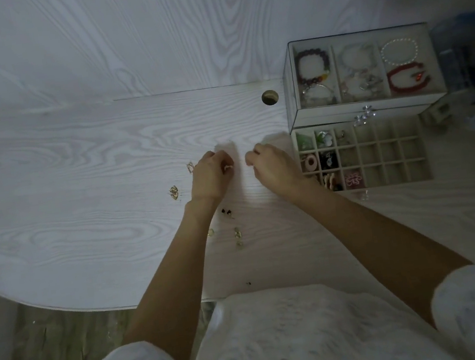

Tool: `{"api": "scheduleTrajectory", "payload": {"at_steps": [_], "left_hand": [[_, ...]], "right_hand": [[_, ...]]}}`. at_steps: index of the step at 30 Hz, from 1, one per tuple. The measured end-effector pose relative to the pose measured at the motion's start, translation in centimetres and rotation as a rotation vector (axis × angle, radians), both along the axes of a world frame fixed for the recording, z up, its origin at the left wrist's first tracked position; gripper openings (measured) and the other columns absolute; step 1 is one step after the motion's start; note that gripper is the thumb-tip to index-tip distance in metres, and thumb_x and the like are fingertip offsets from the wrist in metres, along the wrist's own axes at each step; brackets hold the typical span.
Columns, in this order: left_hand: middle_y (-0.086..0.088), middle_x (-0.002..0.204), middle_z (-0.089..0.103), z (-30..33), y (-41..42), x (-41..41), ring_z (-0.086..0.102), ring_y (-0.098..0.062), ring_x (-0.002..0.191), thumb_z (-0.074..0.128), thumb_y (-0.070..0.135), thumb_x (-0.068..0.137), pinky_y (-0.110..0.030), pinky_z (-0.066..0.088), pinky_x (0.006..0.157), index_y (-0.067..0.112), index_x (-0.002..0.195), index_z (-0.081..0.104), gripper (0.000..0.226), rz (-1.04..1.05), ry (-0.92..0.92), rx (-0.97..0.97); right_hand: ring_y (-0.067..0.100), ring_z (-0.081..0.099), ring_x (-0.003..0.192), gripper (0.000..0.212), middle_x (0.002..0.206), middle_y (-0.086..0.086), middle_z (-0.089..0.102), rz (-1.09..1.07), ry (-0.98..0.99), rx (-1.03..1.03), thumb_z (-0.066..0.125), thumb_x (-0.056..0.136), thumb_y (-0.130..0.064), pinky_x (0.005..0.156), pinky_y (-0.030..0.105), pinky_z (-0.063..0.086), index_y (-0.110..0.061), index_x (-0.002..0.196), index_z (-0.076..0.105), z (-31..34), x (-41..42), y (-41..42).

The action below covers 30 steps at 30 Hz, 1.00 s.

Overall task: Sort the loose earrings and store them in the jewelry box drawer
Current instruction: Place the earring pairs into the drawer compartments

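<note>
On the white counter (74,160), a gold earring (174,192) is lying at nine o'clock of the left hand (210,175), whose fingers are pinching a small gold earring (228,167). Dark studs (226,212) and pale green earrings (238,234) are waiting at six o'clock. The right hand (274,165) is curling; whether it is holding anything, I cannot tell. At three o'clock the drawer (391,152) is standing open, its left cells filled. Sorting seems underway; next, probably pairing this piece and carrying it to a free cell.

whitish woodgrain desk (74,160), jewelry box (366,106) at the right, loose earrings (174,192) scattered mid-desk, cable hole (269,97) near the back
</note>
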<state>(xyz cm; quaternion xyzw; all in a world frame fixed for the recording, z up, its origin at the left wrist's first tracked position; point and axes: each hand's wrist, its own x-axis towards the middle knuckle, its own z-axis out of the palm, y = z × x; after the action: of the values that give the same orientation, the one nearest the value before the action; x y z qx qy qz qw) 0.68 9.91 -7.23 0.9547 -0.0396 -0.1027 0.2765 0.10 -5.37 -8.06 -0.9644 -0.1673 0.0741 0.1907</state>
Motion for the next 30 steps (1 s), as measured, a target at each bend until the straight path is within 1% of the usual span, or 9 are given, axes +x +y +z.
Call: {"api": "scheduleTrajectory", "payload": {"at_steps": [4, 7, 10, 14, 17, 19, 22, 26, 30], "left_hand": [[-0.014, 0.090, 0.063, 0.3, -0.5, -1.2, 0.061, -0.026, 0.079, 0.062, 0.002, 0.078, -0.030, 0.046, 0.069, 0.005, 0.087, 0.066, 0.011, -0.028, -0.013, -0.005], [-0.011, 0.089, 0.063, 0.1, -0.7, -2.2, 0.062, -0.025, 0.077, 0.062, 0.003, 0.078, -0.037, 0.052, 0.071, 0.007, 0.085, 0.066, 0.009, -0.028, -0.037, -0.042], [-0.007, 0.086, 0.063, 0.1, -1.3, -3.4, 0.062, -0.021, 0.077, 0.065, 0.003, 0.076, -0.036, 0.053, 0.072, 0.011, 0.080, 0.067, 0.009, -0.014, -0.007, -0.109], [-0.006, 0.085, 0.064, 0.2, -2.2, -4.4, 0.062, -0.020, 0.077, 0.066, 0.002, 0.075, -0.035, 0.053, 0.075, 0.012, 0.078, 0.068, 0.010, 0.007, 0.037, -0.141], [-0.008, 0.084, 0.064, 0.3, -2.8, -4.5, 0.062, -0.022, 0.076, 0.065, 0.002, 0.074, -0.036, 0.053, 0.074, 0.011, 0.078, 0.067, 0.010, -0.018, 0.025, -0.112], [-0.008, 0.085, 0.066, 0.4, -3.3, -4.3, 0.062, -0.022, 0.077, 0.064, 0.003, 0.075, -0.035, 0.053, 0.075, 0.011, 0.079, 0.067, 0.009, -0.046, 0.035, -0.086], [-0.006, 0.085, 0.070, 0.5, -3.6, -4.0, 0.064, -0.020, 0.079, 0.064, 0.003, 0.076, -0.034, 0.054, 0.077, 0.010, 0.082, 0.067, 0.010, -0.050, 0.054, -0.081], [-0.005, 0.087, 0.072, 0.6, -3.9, -4.3, 0.066, -0.018, 0.080, 0.065, 0.005, 0.079, -0.030, 0.054, 0.078, 0.011, 0.085, 0.069, 0.010, -0.056, 0.033, -0.110], [-0.002, 0.090, 0.071, 1.2, -4.8, -4.8, 0.063, -0.009, 0.080, 0.064, 0.003, 0.081, -0.008, 0.048, 0.073, 0.011, 0.087, 0.069, 0.011, -0.048, 0.009, -0.186]], "right_hand": [[0.035, 0.057, 0.072, 0.021, 0.078, 0.019, 0.060, -0.050, -0.031, 0.125, 0.054, 0.068, 0.017, 0.058, 0.040, 0.050, 0.002, 0.080, 0.063, -0.1, -3.5, -1.3], [0.027, 0.057, 0.074, 0.017, 0.081, 0.013, 0.062, -0.161, -0.023, 0.281, 0.056, 0.075, 0.010, 0.059, 0.031, 0.042, -0.002, 0.084, 0.064, 0.9, -6.1, -2.7], [0.021, 0.059, 0.071, 0.014, 0.082, 0.010, 0.065, -0.328, -0.056, 0.422, 0.060, 0.077, 0.006, 0.063, 0.030, 0.048, -0.005, 0.084, 0.065, 2.6, -8.4, -5.3], [0.016, 0.060, 0.071, 0.011, 0.083, 0.008, 0.068, -0.585, -0.131, 0.453, 0.063, 0.081, 0.000, 0.064, 0.017, 0.043, -0.007, 0.089, 0.067, 4.2, -9.5, -11.1], [0.023, 0.062, 0.076, 0.011, 0.086, 0.014, 0.069, -0.726, -0.157, 0.409, 0.062, 0.083, -0.003, 0.069, 0.021, 0.041, -0.003, 0.093, 0.067, 3.8, -8.7, -14.5], [0.024, 0.060, 0.077, 0.010, 0.087, 0.017, 0.068, -0.746, -0.128, 0.401, 0.061, 0.084, -0.003, 0.070, 0.024, 0.040, -0.002, 0.093, 0.066, 3.3, -7.9, -15.7], [0.017, 0.056, 0.076, 0.012, 0.088, 0.017, 0.069, -0.734, -0.110, 0.346, 0.061, 0.084, -0.002, 0.069, 0.023, 0.040, 0.000, 0.094, 0.066, 3.0, -7.2, -16.5], [0.026, 0.065, 0.078, 0.014, 0.088, 0.019, 0.071, -0.663, -0.139, 0.273, 0.063, 0.082, 0.000, 0.071, 0.025, 0.046, 0.000, 0.095, 0.069, 2.5, -6.9, -17.0], [0.029, 0.066, 0.078, 0.020, 0.087, 0.020, 0.071, -0.628, -0.146, 0.273, 0.065, 0.080, -0.001, 0.075, 0.036, 0.054, 0.000, 0.101, 0.068, 2.7, -7.0, -17.1]]}}
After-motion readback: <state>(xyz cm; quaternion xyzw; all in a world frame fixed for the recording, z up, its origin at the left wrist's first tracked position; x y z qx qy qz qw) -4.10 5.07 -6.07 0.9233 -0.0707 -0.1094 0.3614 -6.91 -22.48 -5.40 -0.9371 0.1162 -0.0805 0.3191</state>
